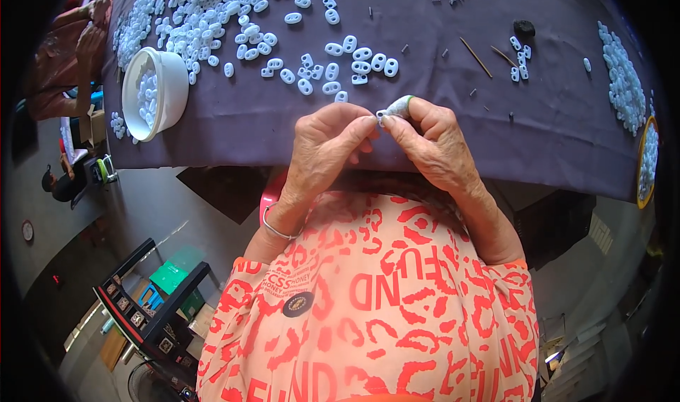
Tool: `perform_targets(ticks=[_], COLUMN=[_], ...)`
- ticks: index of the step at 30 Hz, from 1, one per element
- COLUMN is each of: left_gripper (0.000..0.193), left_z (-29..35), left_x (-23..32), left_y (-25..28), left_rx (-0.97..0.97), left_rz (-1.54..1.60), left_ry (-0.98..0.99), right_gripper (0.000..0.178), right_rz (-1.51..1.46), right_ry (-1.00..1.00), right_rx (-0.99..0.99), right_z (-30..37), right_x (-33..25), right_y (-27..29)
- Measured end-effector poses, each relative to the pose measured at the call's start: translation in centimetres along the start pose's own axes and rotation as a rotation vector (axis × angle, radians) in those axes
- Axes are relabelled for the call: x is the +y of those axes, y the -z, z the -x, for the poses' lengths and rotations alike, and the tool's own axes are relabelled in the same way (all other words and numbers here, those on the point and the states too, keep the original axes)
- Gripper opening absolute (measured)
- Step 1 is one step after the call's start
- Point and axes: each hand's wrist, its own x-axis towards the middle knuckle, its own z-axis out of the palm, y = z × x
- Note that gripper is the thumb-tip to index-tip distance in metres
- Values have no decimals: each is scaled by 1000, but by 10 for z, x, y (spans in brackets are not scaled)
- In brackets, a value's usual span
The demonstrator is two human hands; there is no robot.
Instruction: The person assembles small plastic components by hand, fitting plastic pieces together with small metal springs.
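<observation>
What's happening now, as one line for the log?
left hand: pinching small white piece; right hand: pinching same piece; ahead: loose white pieces; left: white tub

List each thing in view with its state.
White two-hole piece: held
Left hand: pinching
Right hand: pinching
Green-edged finger wrap: worn, right hand
Bracelet: worn, left wrist
White tub: open, part-filled
Yellow-rimmed container: open, loaded
Loose white pieces: heaped and scattered
Purple tablecloth: spread, creased
</observation>
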Motion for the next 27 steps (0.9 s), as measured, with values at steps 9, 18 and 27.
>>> perform_targets(ticks=[9,18,27], left_gripper=[12,14,40], left_z=[3,2,-4], left_x=[-3,-8,-11], left_y=[-11,-15,1], left_rx=[72,101,-65], left_rz=[-36,3,277], left_ry=[-78,-138,-28], right_gripper=[13,12,12], right_rz=[102,0,-101], right_ry=[11,43,-5], right_rx=[-1,39,46], right_z=[4,2,2], right_x=[-4,2,-1], right_y=[4,0,1])
